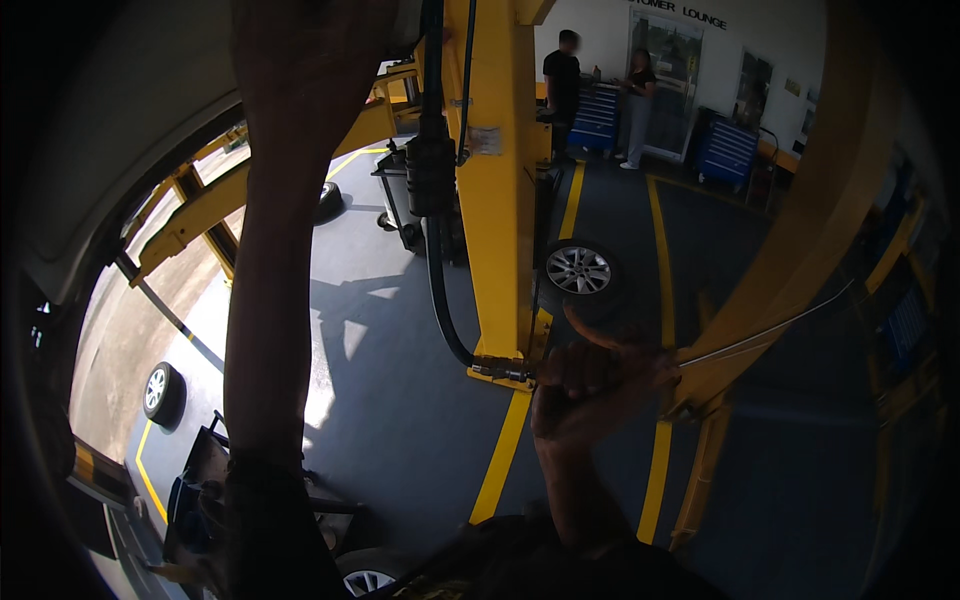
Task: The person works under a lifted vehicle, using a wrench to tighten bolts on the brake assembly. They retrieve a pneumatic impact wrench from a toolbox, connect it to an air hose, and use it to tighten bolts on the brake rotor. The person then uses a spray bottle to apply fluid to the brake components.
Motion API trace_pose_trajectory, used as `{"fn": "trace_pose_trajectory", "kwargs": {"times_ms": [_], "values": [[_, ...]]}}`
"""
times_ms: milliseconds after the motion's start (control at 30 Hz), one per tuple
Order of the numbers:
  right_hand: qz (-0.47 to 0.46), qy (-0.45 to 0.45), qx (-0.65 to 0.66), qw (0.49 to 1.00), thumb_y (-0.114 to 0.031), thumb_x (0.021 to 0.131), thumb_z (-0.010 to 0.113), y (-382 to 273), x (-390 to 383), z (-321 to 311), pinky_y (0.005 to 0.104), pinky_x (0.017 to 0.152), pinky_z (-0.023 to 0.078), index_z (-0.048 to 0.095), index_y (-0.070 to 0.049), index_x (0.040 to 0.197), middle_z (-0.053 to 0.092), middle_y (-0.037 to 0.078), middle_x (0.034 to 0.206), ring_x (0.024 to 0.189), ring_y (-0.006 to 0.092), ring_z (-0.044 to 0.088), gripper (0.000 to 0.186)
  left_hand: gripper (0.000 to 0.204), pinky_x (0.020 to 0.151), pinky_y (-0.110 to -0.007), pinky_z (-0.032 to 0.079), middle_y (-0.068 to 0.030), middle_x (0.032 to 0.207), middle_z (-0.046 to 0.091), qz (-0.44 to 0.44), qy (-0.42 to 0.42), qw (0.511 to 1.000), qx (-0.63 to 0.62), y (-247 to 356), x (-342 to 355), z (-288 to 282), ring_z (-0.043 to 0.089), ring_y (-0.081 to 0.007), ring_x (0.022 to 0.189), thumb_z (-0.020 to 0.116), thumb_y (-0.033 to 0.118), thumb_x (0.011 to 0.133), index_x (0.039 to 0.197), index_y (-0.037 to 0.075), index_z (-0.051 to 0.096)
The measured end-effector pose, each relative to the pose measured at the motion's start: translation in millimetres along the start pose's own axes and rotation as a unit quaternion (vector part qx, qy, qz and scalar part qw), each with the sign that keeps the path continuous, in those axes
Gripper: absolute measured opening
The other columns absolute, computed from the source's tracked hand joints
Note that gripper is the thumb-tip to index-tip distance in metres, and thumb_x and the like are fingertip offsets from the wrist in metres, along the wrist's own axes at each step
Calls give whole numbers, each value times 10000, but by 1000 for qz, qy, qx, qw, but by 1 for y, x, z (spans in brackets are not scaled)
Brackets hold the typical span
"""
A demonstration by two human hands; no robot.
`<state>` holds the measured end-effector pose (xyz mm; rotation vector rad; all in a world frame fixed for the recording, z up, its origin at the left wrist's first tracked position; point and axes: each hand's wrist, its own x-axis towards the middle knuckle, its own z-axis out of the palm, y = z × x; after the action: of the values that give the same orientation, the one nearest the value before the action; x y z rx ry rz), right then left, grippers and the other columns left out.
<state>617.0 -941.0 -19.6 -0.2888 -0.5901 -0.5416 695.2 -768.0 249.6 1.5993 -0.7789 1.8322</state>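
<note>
My left arm reaches straight up, and my left hand [310, 45] runs off the top edge, its fingers out of sight. Beside it hangs a black hose [434, 270] with a thick black cylindrical part [430, 175]. That hose curves down to a metal fitting [503, 369]. My right hand [590, 390] is closed round the end of this fitting, one digit sticking up. From the far side of the right hand a thin, pale, rod-like line [770, 328] stretches to the right; I cannot tell whether it is held.
A yellow lift post [495, 200] stands close ahead, with a slanting yellow beam [800, 250] at right. Raised car bodywork [90, 130] fills the upper left. Wheels, including one with a silver rim [578, 270], lie on the grey floor. Two people stand by blue tool cabinets [595, 118].
</note>
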Motion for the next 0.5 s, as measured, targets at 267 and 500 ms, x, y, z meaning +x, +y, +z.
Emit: {"fn": "trace_pose_trajectory", "kwargs": {"times_ms": [267,500], "values": [[215,290,-113,926,-522,1070,516,0,-93,-98,258,437,324,526,-116,1019,309,-50,588,453,64,286,410,579,904,-377,580,-182,1035,655,-301,-302,887,-175,-67,185,117,686,-244,963,693,430,977,1239,-73,576],[233,344,-219,883,-378,1047,632,-64,-88,-236,242,450,395,598,-85,1092,383,-47,609,484,65,392,299,358,501,-224,370,29,687,528,-346,-38,925,-155,-9,-62,48,466,-25,556,628,412,1036,985,58,609]]}}
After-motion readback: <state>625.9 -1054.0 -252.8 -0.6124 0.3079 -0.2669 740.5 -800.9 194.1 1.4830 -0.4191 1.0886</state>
